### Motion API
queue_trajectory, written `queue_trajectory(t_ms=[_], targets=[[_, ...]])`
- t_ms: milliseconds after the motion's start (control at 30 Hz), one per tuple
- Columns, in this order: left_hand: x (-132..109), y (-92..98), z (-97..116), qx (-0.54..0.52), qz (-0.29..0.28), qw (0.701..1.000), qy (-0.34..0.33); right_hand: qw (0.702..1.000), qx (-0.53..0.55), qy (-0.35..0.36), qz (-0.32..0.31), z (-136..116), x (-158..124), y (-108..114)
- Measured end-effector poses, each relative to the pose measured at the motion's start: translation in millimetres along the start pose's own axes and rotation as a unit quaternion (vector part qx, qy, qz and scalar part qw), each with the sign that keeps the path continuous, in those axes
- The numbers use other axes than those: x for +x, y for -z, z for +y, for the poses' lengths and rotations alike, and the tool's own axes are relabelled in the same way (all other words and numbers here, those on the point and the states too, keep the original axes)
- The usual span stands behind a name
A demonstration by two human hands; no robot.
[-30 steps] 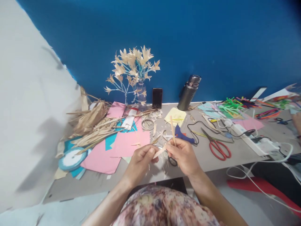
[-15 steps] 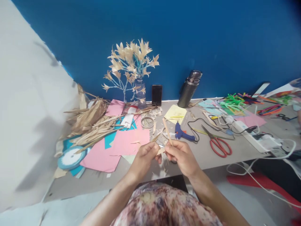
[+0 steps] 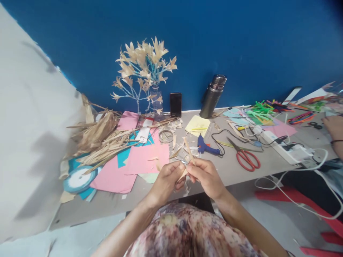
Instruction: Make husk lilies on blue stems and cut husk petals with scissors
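Observation:
Between my two hands is a pale strip of dried husk (image 3: 189,150), one end sticking up above my right fingers. My left hand (image 3: 166,179) pinches the lower part of this husk between thumb and fingers. Close beside it, my right hand (image 3: 205,175) is closed on the upright part. A thin silvery blade (image 3: 184,162) shows just behind the fingertips; whether it is held or lies on the table cannot be made out. Husk scraps (image 3: 175,154) lie just beyond. A blue glue gun (image 3: 207,147) rests beyond my right hand.
Dried husks (image 3: 100,130), pink paper (image 3: 147,157) and a ribbon roll (image 3: 80,178) lie left. Husk flowers (image 3: 147,59), a phone (image 3: 175,104) and a flask (image 3: 213,97) stand behind. Right are red-handled scissors (image 3: 248,160), a power strip (image 3: 280,146) and another person's arm (image 3: 333,129).
The view has shifted slightly. My hands stay together on the husk, with the fingers slightly re-set and the piece between them tilted more. Another person's arm has come in at the right edge.

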State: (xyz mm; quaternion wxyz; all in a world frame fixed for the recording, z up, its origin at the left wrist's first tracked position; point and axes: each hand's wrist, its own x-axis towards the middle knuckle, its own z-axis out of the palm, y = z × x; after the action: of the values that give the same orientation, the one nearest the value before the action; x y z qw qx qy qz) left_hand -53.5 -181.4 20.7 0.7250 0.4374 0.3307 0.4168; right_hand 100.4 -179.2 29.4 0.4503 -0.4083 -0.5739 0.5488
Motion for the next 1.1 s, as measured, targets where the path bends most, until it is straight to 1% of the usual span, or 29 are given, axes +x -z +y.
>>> queue_trajectory(t_ms=[67, 167, 233, 333, 400, 500, 600, 667, 767, 833, 933, 1000, 1100], targets=[[0, -1.5, -3, -0.017, 0.027, 0.999, 0.008, 1.0, -0.022, 0.008, 0.005, 0, -1, 0], [0, -2.1, -7, -0.025, 0.061, 0.998, -0.007, 1.0, -0.029, 0.01, 0.002, 2, -3, -1], [0, -1.1, -9, -0.03, 0.073, 0.997, -0.021, 1.0, -0.024, 0.013, 0.002, 5, -5, 0], [-1, 1.9, -10, -0.026, 0.063, 0.997, -0.039, 0.999, -0.009, 0.023, 0.028, 10, -6, 4], [-2, 3.9, -8, 0.01, 0.049, 0.998, -0.035, 0.999, -0.008, 0.018, 0.034, 11, -6, 10], [-3, 5.5, -4, 0.064, 0.047, 0.997, -0.013, 0.999, -0.035, 0.015, 0.006, 7, -8, 17], [-3, 5.3, -2, 0.063, 0.042, 0.997, 0.019, 0.996, -0.078, 0.031, -0.022, -1, -11, 20], [-2, 4.9, -2, 0.079, 0.047, 0.995, 0.035, 0.987, -0.15, 0.047, -0.034, -6, -12, 20], [-2, 5.3, -1, 0.121, 0.048, 0.99, 0.048, 0.956, -0.279, 0.082, -0.048, -12, -11, 20], [-3, 6.4, 2, 0.141, 0.041, 0.988, 0.042, 0.936, -0.332, 0.094, -0.064, -15, -9, 20], [-7, 8.5, 10, 0.173, 0.022, 0.984, 0.036, 0.91, -0.387, 0.098, -0.107, -18, -6, 20], [-9, 10.7, 15, 0.18, -0.015, 0.982, 0.051, 0.896, -0.408, 0.099, -0.143, -19, -3, 18], [-10, 16.7, 17, 0.17, -0.066, 0.98, 0.085, 0.894, -0.392, 0.087, -0.197, -18, 0, 17]])
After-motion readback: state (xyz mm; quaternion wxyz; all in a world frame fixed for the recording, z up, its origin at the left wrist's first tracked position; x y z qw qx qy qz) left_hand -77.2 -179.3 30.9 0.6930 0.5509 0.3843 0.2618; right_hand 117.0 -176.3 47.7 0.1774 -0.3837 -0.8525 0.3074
